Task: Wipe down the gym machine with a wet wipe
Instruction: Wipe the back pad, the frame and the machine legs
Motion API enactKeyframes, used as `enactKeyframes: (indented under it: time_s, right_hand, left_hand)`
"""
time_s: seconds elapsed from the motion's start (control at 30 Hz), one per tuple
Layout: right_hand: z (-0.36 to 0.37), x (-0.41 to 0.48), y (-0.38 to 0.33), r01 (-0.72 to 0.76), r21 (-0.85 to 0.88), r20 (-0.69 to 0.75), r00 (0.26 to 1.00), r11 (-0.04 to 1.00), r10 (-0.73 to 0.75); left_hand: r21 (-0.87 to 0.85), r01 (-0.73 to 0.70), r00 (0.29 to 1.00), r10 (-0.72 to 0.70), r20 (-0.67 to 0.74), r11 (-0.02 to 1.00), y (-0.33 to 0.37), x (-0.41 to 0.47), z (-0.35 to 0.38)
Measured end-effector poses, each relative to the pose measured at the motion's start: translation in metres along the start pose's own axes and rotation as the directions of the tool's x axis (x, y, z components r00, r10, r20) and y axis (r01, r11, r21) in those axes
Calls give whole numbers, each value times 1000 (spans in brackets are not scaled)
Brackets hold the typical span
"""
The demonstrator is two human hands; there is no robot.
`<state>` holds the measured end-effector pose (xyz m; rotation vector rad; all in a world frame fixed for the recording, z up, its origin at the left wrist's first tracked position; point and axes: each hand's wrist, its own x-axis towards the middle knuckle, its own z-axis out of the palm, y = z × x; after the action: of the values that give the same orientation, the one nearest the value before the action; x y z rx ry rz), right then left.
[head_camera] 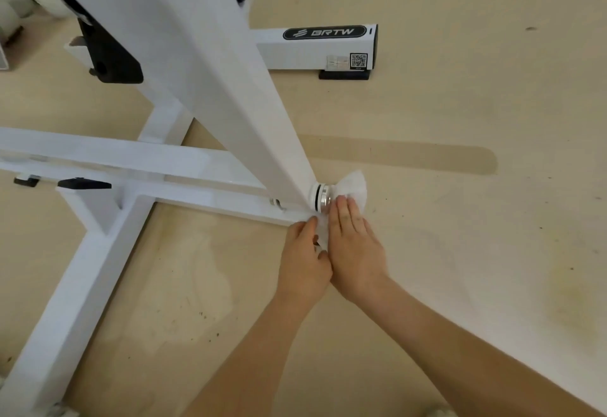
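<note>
Your two hands meet at the low end of the machine (pixel 230 88), side by side and touching at the thumbs. The wipe (pixel 354 185) is draped over the round silver cap (pixel 320 198) at the tip of the sloping white beam (pixel 276 141), just where it comes down to the base rail (pixel 210 198). One part of the wipe fans out above and to the right of the cap. The rest runs down between your hands.

Your right hand (pixel 353 246) lies flat with straight fingers close together, and its fingertips press on the wipe right beside the cap. Your left hand (pixel 303 252) has its fingers curled and pinches the lower end of the wipe against the end of the rail. Both forearms reach in from the lower right.

The machine stands on a beige floor (pixel 460 88), which has a darker strip (pixel 410 154) running right from the beam and some dark specks near you. Further back, a white base tube carries a black badge (pixel 324 32) reading BRTW and a QR label (pixel 358 60), and it sits on a black foot (pixel 344 74). A black bracket (pixel 108 52) shows behind the beam at upper left.
</note>
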<state>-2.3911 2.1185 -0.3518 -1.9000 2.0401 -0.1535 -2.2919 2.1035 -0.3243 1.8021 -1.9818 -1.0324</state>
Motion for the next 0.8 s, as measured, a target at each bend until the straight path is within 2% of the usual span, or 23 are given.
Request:
enactKeyframes:
  time_s: [0.07, 0.13, 0.2, 0.3, 0.4, 0.47, 0.53, 0.6, 0.67, 0.73, 0.8]
  right_hand:
    - [5, -12, -7, 10, 50, -37, 999, 999, -8]
    - [12, -14, -8, 43, 127, -102, 994, 991, -30]
    - [8, -11, -9, 87, 209, -194, 980, 974, -46]
    - [2, -9, -13, 77, 275, -273, 962, 958, 0]
    - [6, -15, -22, 76, 224, -237, 971, 972, -21]
    - [10, -17, -29, 115, 173, -170, 982, 978, -85]
    - [13, -16, -27, 142, 123, -128, 984, 982, -126]
    - [16, -18, -14, 148, 139, -151, 980, 979, -127]
    - [15, -22, -1, 145, 191, -202, 974, 971, -106]
    - [11, -22, 5, 145, 250, -254, 964, 957, -79]
    - [7, -16, 1, 132, 323, -301, 953, 937, -30]
  left_hand:
    - [-160, 96, 995, -98, -5, 982, 3, 0, 1]
    - [-332, 184, 973, -219, -70, 925, 9, 6, 2]
    - [-364, 248, 941, -313, -132, 898, 11, 17, 2]
    - [-465, 284, 888, -413, -201, 838, 6, 30, -6]
    - [-494, 296, 824, -480, -301, 818, -8, 43, -18]
    - [-414, 277, 815, -440, -377, 867, -12, 46, -20]
    - [-284, 215, 853, -321, -411, 934, -10, 38, -14]
    - [-150, 90, 910, -142, -390, 985, -9, 27, 1]
    - [-30, -38, 935, 25, -354, 999, -8, 18, 14]
    - [99, -130, 927, 156, -341, 987, -12, 21, 14]
    - [153, -116, 903, 168, -394, 981, -25, 30, 3]
